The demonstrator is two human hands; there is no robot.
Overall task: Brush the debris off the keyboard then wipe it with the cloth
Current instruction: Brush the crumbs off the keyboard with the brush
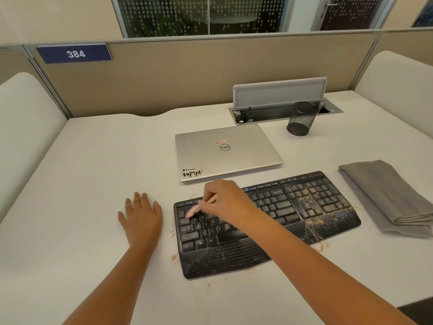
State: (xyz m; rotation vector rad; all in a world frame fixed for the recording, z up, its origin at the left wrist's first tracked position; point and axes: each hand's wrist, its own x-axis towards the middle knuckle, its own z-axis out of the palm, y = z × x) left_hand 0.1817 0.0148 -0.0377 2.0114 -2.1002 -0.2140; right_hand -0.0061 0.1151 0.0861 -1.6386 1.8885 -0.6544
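Pinching thin brush (pixel 201 205), right hand (pixel 226 200) fingers clamped near its mid-handle; light, stiff stick, soft tip on keyboard (pixel 264 221) left keys. Left hand (pixel 141 216) fingers spread flat on worktop (pixel 93 172). Cloth (pixel 384 195) far right of the fingers: soft, limp, likely best gathered by folded edge.

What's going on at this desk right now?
A person is brushing a dirty black keyboard. The right hand holds a small brush over the left-side keys, while the left hand rests flat on the desk. Debris still covers the keyboard's right side. The folded grey cloth lies untouched to the right.
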